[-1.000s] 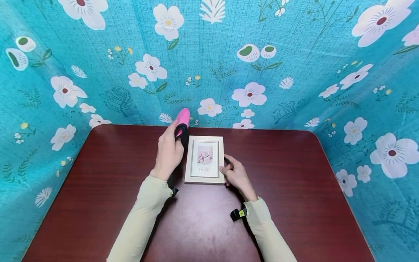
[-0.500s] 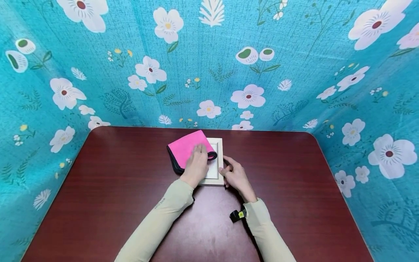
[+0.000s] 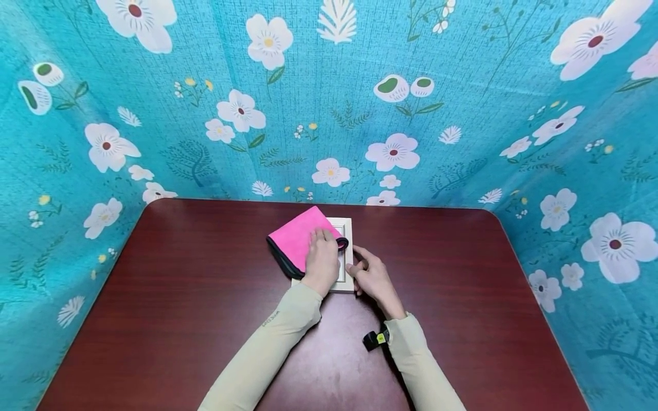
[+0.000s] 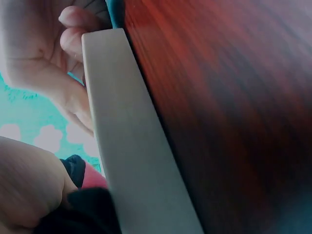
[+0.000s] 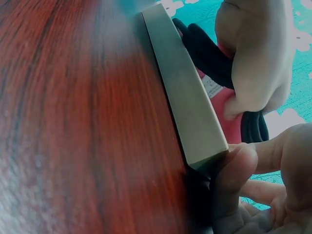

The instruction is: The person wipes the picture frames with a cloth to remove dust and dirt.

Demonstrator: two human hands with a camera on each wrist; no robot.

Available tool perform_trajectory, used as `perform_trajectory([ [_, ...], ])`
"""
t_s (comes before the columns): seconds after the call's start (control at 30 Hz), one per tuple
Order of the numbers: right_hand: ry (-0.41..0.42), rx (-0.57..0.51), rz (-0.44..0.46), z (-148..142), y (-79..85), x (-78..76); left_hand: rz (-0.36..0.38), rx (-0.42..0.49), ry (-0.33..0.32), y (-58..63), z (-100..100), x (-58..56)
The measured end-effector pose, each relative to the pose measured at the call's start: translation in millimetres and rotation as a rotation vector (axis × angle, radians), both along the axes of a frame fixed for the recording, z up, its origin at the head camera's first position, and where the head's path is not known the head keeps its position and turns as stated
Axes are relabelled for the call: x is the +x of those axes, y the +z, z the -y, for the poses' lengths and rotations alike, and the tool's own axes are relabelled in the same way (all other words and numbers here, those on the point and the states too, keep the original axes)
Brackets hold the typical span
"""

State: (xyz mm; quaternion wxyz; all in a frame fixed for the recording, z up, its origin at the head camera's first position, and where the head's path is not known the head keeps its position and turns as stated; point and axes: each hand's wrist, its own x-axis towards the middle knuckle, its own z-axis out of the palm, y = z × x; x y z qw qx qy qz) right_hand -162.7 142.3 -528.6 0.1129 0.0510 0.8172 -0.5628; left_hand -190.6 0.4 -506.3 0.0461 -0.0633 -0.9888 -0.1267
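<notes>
The frame (image 3: 348, 231) lies on the table (image 3: 180, 297), near its far edge, and the cloth (image 3: 294, 237) covers much of its front. The left hand (image 3: 321, 262) is over the frame and holds the cloth, with the fingers on its pink top and the thumb bent against it. The right hand (image 3: 372, 279) grips the frame at its right side, the thumb on the near corner. Behind the table hangs a blue curtain (image 3: 303, 97) with flowers.

table (image 3: 447, 274): dark red, wood-grained, rounded far corners | backdrop (image 3: 308, 128): blue, floral, behind and beside table
</notes>
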Motion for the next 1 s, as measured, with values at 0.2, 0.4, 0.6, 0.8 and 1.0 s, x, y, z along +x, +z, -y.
perform_trajectory([
  [0.2, -0.001, 0.0, -0.016, 1, -0.5, 0.5, -0.085, -0.081, 0.003, -4.1, -5, 1.7],
  [0.4, 0.013, 0.012, -0.039, 1, -2.0, -0.8, 0.012, 0.049, -0.007, -1.5, -9, 3.8],
  [0.6, 0.001, 0.014, -0.061, 0, -5.4, -1.1, 0.029, 0.144, -0.044, 0.5, -18, 9.2],
  [0.8, -0.016, 0.01, -0.055, -1, -6.0, -0.1, 0.002, 0.265, -0.071, 0.9, -23, 14.2],
  [1.0, -0.006, 0.02, -0.043, -2, -3.6, 0.2, 0.069, 0.404, -0.111, 5.1, -18, 14.6],
])
